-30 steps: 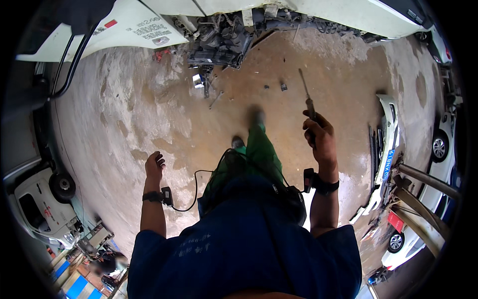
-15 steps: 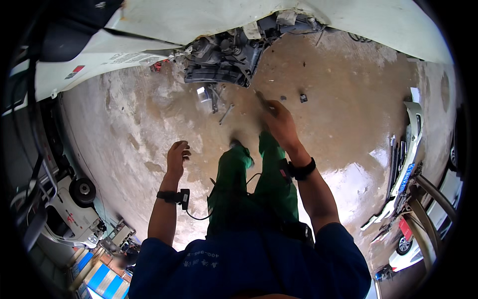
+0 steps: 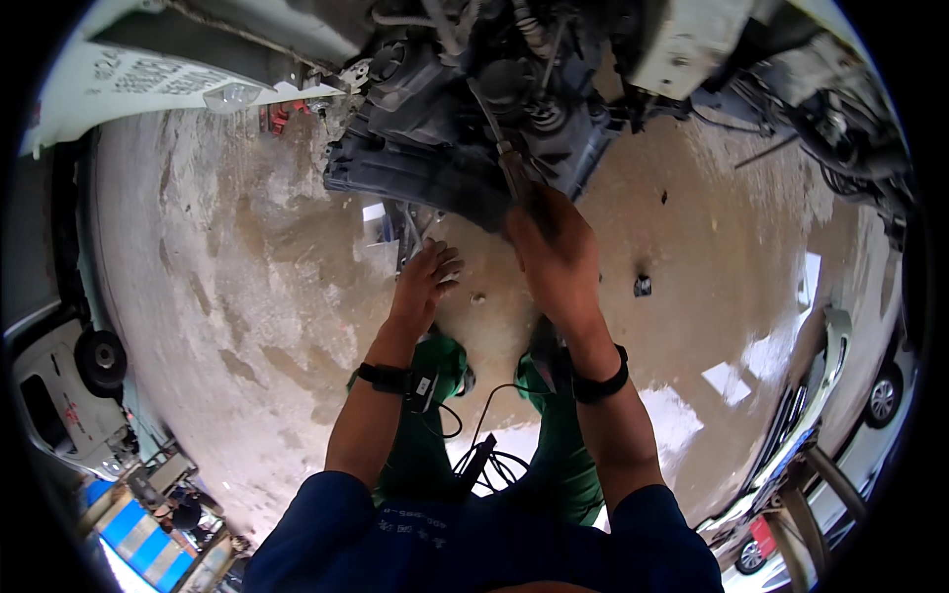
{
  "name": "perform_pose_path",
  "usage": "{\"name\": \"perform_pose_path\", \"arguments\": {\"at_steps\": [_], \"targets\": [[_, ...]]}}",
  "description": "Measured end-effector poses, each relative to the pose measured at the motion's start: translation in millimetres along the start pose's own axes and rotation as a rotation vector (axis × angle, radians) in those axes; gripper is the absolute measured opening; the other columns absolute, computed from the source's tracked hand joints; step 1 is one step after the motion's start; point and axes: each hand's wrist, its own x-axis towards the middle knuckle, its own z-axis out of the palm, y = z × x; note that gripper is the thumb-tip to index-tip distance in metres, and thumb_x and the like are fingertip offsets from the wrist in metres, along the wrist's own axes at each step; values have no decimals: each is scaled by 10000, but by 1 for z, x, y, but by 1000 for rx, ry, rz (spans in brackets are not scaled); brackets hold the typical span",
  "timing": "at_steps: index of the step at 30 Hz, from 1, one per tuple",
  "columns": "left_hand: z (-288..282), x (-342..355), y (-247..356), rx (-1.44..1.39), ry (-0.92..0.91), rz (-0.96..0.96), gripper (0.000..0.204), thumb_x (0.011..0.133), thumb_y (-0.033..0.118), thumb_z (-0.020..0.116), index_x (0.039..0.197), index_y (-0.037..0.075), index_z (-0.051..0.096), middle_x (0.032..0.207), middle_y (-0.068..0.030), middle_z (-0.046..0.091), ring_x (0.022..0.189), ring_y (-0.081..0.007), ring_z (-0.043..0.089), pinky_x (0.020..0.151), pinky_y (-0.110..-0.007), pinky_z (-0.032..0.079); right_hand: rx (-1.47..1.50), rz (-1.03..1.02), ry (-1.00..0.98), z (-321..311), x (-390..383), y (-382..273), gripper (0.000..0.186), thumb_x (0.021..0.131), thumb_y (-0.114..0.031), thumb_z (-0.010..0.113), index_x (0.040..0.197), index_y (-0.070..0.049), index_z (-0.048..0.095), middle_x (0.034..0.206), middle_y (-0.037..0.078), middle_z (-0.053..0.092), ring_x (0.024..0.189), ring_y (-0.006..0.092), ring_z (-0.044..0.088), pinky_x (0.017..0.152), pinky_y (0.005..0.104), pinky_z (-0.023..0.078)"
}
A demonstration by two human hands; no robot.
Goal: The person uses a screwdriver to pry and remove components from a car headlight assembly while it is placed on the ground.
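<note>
Head view: nearest us are our green trousers, then our left hand, loosely uncurled above the floor and apart from our right hand, which is clamped round a screwdriver whose shaft points toward the dark engine parts beside the pale vehicle panel.

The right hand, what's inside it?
A screwdriver is in the right hand: its shaft and the front of its handle show against dark vehicle parts. The hand covers the rest of the handle.
</note>
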Motion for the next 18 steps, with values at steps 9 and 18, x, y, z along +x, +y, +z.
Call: {"name": "perform_pose_path", "arguments": {"at_steps": [9, 18], "targets": [[-14, 92, -14, -270, -270, 364, 750, 910, 601, 528, 1439, 92, 374, 1416, -105, 464, 1314, -278, 425, 1051, -453, 354, 182, -206, -76, 27, 24, 35, 364, 946, -84, 585, 1281, -9, 465, 954, 90, 647, 625, 40, 482, 552, 180, 382], [-6, 89, -16, -395, -207, 331, 803, 867, 644, 566, 1432, 111, 363, 1369, -68, 483, 1305, -264, 442, 1091, -463, 310, 240, -160, 40, 44, 26, 26, 387, 972, -177, 596, 1300, -20, 463, 897, 81, 650, 565, 47, 466, 477, 183, 346]]}}
